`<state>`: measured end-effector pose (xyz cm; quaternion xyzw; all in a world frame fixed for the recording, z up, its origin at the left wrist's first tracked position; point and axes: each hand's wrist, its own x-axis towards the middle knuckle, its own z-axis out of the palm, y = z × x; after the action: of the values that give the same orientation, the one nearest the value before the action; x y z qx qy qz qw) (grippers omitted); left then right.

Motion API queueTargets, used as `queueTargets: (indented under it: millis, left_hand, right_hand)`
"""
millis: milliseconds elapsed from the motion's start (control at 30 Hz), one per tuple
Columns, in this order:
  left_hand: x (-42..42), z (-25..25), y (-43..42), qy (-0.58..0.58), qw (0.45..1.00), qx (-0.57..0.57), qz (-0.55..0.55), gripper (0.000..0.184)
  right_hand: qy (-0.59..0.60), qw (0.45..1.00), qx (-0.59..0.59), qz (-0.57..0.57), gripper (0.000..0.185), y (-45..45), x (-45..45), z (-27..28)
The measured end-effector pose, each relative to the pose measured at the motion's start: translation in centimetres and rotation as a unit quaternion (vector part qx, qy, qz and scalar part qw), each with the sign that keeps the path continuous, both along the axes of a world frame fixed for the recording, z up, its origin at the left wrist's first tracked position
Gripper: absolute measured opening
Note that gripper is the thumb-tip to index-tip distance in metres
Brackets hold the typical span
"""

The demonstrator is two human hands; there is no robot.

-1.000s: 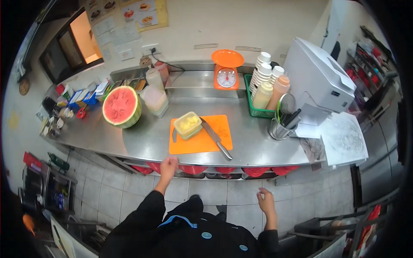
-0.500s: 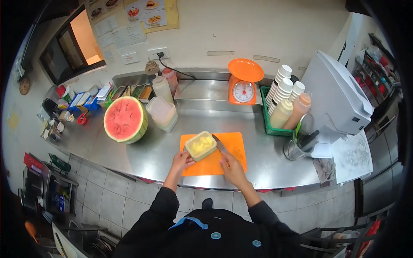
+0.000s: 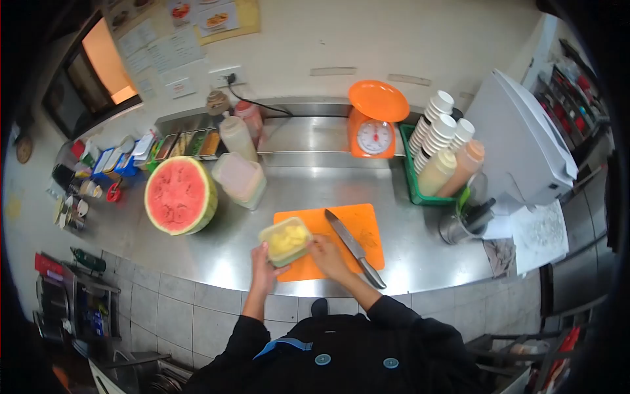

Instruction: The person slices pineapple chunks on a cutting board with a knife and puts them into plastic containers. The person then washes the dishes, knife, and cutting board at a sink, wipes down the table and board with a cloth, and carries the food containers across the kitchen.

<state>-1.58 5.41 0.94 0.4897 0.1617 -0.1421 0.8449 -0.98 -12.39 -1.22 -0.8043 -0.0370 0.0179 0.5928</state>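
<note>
Between my two hands is a small clear plastic container (image 3: pixel 275 255) of yellow chunks (image 3: pixel 289 239), slightly blurred. My left hand (image 3: pixel 264 268) grips its lower left side. On its right edge are the fingers of my right hand (image 3: pixel 330 257), closed against the rim. The container is over the left part of an orange cutting board (image 3: pixel 315 269). A knife (image 3: pixel 351 244) lies on that board to the right of my right hand, its dark handle reaching past the near edge. Left of the board rests a cut watermelon half (image 3: pixel 180 197), red face showing.
Stacked plastic tubs (image 3: pixel 239 177) and a squeeze bottle (image 3: pixel 237 136) stand behind the watermelon's right side. At the back is an orange scale (image 3: pixel 374 134). A green basket (image 3: pixel 420 190) holds paper cups and sauce bottles. A metal container (image 3: pixel 457 230) with utensils stands at right.
My right hand has let go of the knife, which now lies on the board, and has taken the container's right edge. The container has moved left and toward me.
</note>
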Motion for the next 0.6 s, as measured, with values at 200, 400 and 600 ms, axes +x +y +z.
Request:
queueTargets:
  millis: [200, 400, 600]
  left_hand:
    - [-0.4, -1.0, 5.1, -0.015, 0.997, 0.057, 0.054, 0.051]
    - [1.5, -1.6, 10.7, 0.022, 0.972, 0.215, 0.092, 0.062]
    - [1.2, 0.7, 7.4, -0.074, 0.804, 0.570, 0.151, 0.050]
  right_hand:
    - [-0.055, 0.995, 0.039, 0.078, 0.027, -1.0, -3.7, 4.1]
    - [-0.275, 0.847, -0.197, -0.410, 0.022, -21.5, -10.1, 5.8]
    - [-0.085, 0.675, -0.411, -0.608, 0.041, -50.7, -18.8, -2.5]
